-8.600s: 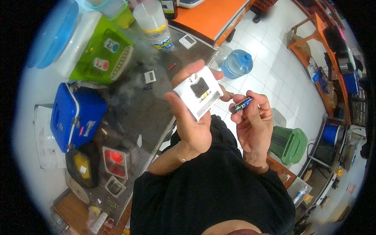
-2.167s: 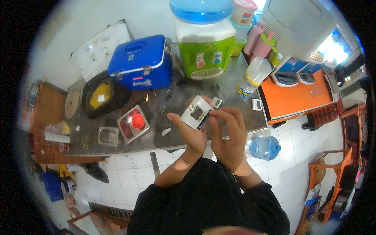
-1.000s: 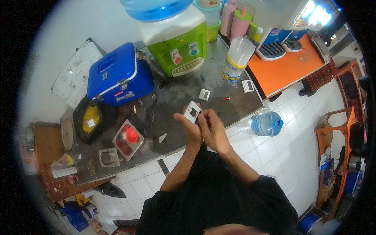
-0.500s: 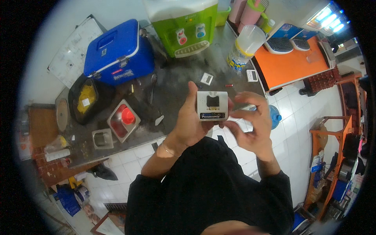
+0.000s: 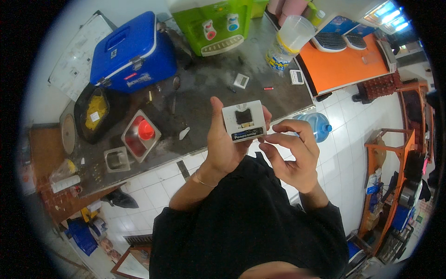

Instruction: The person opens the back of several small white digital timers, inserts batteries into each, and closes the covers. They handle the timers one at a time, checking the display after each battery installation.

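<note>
My left hand (image 5: 224,148) is wrapped round a small white plastic device (image 5: 228,119), its thumb upright along the left side. In the device's face is a dark square recess (image 5: 243,117). A black cylindrical battery (image 5: 247,134) lies along the lower edge. Close by on the right, my right hand (image 5: 297,160) has its fingers bent and apart, with nothing visible between them. Its fingertips are at the device's lower right corner; whether they touch it I cannot make out. Beyond, on the dark counter, lie a white digital timer (image 5: 241,81) and a red battery (image 5: 268,88).
Another white timer (image 5: 296,77) lies near the counter's right edge. Behind stand a blue cooler box (image 5: 134,56), a green water dispenser (image 5: 218,35) and a clear plastic tub (image 5: 293,35). Metal trays (image 5: 149,152) sit at the left. A blue water bottle (image 5: 316,128) stands on the floor.
The white device has turned slightly counterclockwise and shifted a little left in view. My right fingers have moved to its lower right corner. The whole view has shifted slightly.
</note>
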Demonstrator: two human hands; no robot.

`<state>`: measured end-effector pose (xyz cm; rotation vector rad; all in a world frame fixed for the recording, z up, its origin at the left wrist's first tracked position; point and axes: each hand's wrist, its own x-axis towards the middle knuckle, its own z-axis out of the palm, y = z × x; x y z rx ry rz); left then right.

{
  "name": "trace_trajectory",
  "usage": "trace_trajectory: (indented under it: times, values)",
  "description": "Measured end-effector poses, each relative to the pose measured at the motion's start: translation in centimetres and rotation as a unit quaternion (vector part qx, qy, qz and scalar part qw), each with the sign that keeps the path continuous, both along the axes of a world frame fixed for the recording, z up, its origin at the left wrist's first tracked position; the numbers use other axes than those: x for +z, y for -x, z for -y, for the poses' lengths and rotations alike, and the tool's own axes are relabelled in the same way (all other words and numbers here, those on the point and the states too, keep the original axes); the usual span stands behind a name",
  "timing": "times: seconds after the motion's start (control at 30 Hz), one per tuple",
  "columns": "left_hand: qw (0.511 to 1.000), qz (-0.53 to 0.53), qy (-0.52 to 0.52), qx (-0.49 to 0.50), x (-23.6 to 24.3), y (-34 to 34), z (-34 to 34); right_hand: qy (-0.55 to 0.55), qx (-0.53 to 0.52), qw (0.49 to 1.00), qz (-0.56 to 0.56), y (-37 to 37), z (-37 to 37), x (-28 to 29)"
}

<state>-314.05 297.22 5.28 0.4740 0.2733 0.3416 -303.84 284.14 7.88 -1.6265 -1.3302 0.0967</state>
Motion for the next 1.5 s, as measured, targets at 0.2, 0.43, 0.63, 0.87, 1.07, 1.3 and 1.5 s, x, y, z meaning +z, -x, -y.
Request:
trace_trajectory:
  times: [0.2, 0.43, 0.63, 0.87, 1.07, 1.3, 1.5]
  values:
    - [0.993, -0.076, -0.063, 0.058, -2.0, 0.0, 1.5, 0.032, -0.043, 0.998, -0.032, 1.3, -0.3, -0.9]
    - [0.932, -0.282, -0.055, 0.220, -10.0, 3.8, 2.8, 0.185, 0.013, 0.965, -0.185, 3.1, -2.8, -7.0]
    - [0.840, -0.367, 0.033, 0.398, -13.8, 12.7, 1.5, 0.227, 0.160, 0.961, -0.013, 4.2, -13.1, -17.9]
    - [0.794, -0.298, 0.037, 0.528, -12.7, 18.3, 2.3, 0.238, 0.289, 0.864, 0.335, 9.5, -30.2, -28.6]
    - [0.769, -0.278, 0.038, 0.574, -12.3, 20.2, 3.0, 0.236, 0.376, 0.784, 0.434, 8.5, -33.2, -30.1]
    - [0.719, -0.187, -0.025, 0.669, -9.9, 18.2, -1.0, 0.092, 0.328, 0.940, 0.013, 6.9, -24.3, -14.7]
    - [0.736, -0.063, -0.148, 0.658, -4.7, 12.5, -2.9, 0.096, 0.326, 0.940, -0.027, 6.9, -14.2, 0.3]
